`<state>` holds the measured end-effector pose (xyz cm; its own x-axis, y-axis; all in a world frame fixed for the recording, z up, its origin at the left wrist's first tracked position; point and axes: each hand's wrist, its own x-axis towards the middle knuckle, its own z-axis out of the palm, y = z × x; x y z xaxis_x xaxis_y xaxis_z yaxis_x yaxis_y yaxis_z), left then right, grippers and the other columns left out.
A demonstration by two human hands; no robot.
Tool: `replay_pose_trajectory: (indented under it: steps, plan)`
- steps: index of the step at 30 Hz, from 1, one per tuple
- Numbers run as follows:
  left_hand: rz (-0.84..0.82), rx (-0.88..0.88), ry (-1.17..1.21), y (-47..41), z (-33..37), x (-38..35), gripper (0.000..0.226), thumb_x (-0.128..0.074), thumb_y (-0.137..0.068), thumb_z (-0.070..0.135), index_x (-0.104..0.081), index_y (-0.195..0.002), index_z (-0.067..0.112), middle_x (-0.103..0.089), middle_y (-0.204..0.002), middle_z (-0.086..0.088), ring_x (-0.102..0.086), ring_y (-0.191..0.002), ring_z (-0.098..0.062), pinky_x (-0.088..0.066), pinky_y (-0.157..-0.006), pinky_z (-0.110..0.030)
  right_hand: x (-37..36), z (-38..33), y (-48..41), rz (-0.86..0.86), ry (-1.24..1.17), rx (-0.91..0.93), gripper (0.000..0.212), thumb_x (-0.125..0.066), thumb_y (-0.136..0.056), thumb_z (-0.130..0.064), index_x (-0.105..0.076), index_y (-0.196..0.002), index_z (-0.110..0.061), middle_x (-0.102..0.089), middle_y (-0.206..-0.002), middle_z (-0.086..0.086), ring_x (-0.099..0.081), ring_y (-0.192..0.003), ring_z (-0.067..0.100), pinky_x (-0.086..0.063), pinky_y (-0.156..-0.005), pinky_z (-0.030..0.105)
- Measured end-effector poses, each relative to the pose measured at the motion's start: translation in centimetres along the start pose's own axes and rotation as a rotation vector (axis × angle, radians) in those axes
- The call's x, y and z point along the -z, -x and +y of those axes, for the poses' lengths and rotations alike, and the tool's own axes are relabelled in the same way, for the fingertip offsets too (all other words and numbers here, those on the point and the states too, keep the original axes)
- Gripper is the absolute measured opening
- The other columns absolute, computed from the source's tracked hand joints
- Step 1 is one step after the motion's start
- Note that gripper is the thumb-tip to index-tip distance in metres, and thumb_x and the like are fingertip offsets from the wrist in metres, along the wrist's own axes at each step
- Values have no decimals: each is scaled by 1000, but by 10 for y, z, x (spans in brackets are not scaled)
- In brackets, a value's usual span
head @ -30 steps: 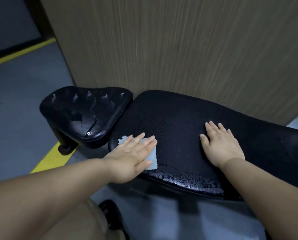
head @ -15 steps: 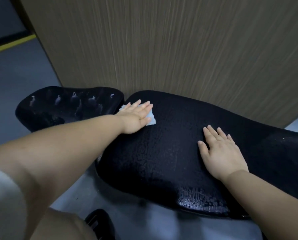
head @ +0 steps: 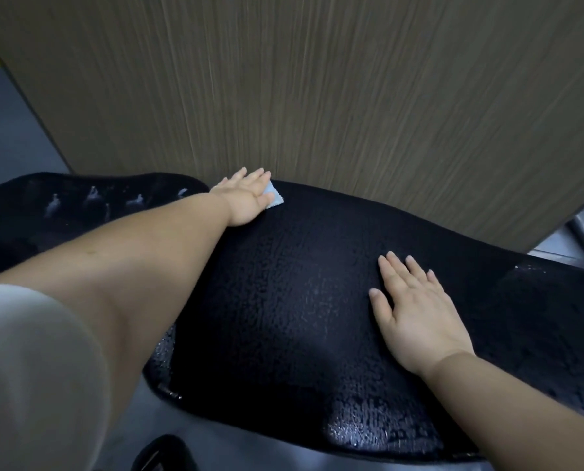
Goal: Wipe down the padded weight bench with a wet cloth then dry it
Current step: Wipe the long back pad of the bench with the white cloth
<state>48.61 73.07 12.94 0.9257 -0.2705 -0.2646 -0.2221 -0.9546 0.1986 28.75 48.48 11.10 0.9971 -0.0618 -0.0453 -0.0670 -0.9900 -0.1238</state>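
At the bench's (head: pixel 283 317) far edge, hard against the wood-grain wall (head: pixel 317 96), the left hand (head: pixel 248 202) presses a pale cloth (head: pixel 274 198) flat under straight fingers, arm stretched across the wet black pad. The right hand (head: pixel 416 311) lies flat at mid-pad, fingers spread, holding nothing. Bare pad stretches between them.

Dim light is glinting off the wet surface (head: pixel 368 433) along its near edge. Wide-angle distortion is bowing the wood panel (head: pixel 317 96).
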Motion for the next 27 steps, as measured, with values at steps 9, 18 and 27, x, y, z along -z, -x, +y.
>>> replay_pose_trajectory:
  steps: [9, 18, 27]
  plan:
    - [15, -23, 33, 46, -15, -17, 56, -18, -105, 40, 3, -155, 26, 12, -161, 13, 14, -148, -12, 4, -121, -37, 1, -3, -1, -1, -1, -2, 59, -18, -99, -45, -11, -153, -23, -6, -160, -9, 0, -147, 12, -1, -120, 33]
    - [18, -53, 70, 115, -29, -37, 57, -19, -105, 42, 5, -155, 29, 14, -160, 16, 16, -147, -9, 7, -120, -31, 3, -2, 2, 5, 5, 6, 58, -19, -100, -44, -12, -153, -21, -7, -160, -7, -2, -147, 15, -2, -120, 35]
    - [-5, -67, 34, 174, -32, -57, 60, -16, -101, 50, 11, -152, 32, 19, -155, 21, 22, -143, -4, 13, -115, -25, 2, -2, 0, 5, 1, 11, 59, -18, -100, -45, -13, -153, -20, -9, -160, -6, -4, -147, 17, -4, -121, 37]
